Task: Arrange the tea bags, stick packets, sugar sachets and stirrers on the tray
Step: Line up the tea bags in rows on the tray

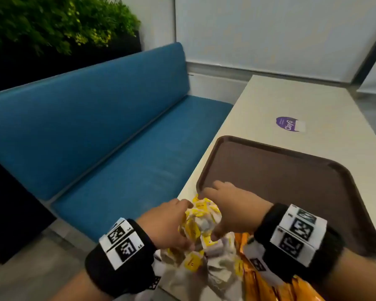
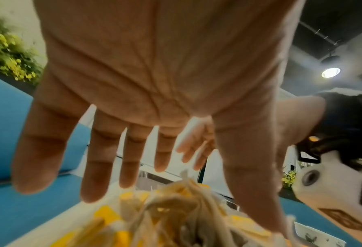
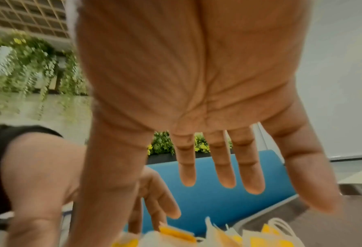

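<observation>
A heap of white tea bags with yellow tags (image 1: 201,222) lies on the near left corner of the table, just in front of the empty brown tray (image 1: 280,181). My left hand (image 1: 172,220) hovers at the heap's left side and my right hand (image 1: 230,205) at its right, partly over the tray's near rim. Seen from the wrists, the left hand (image 2: 154,83) and the right hand (image 3: 196,83) have straight, spread fingers above the tea bags (image 2: 175,208) (image 3: 260,237). Neither hand grips anything. Orange stick packets (image 1: 254,285) lie under my right wrist.
The pale table (image 1: 291,101) runs away from me and carries a purple sticker (image 1: 288,124) beyond the tray. A blue padded bench (image 1: 96,137) stands along the table's left side, with a green plant wall (image 1: 52,22) behind it.
</observation>
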{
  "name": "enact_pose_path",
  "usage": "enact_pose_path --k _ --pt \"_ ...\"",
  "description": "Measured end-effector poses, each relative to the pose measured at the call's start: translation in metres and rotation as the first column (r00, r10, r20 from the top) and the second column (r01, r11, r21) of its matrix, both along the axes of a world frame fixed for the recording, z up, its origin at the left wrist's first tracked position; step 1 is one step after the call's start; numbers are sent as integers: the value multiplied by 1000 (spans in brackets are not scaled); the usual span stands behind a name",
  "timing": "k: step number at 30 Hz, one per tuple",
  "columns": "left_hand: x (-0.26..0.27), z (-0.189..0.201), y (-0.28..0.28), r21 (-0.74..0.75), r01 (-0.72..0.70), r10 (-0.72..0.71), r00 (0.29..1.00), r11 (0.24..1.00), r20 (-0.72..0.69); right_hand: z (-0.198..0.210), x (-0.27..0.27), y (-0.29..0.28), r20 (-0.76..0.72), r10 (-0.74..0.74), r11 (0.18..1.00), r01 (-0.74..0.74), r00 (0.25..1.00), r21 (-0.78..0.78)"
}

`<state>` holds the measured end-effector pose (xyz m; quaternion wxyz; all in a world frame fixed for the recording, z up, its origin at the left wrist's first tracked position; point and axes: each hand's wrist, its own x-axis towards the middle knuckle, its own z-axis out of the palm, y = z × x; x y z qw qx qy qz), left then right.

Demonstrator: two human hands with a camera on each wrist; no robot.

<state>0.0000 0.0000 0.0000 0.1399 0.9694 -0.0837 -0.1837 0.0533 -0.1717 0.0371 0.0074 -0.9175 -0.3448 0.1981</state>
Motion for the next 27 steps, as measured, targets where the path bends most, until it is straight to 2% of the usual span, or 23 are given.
enact_pose_path --k 5,10,17,23,27 --pt "15 -17 2 24 45 -44 997 999 -63 -19 12 16 -56 -86 993 81 995 -83" --pt "22 -22 -6 20 9 -8 998 1000 -61 -30 12 23 -86 -107 990 98 991 -102" --pt "27 -30 -6 -217 -150 151 988 965 -10 -38 12 23 -56 -134 990 132 989 -39" --pt "26 -35 -1 -431 -197 233 972 881 33 -44 8 22 -79 -137 983 146 987 115" --pt "26 -40 -2 -567 -223 272 962 793 3 -52 2 24 -91 -115 987 124 989 101"
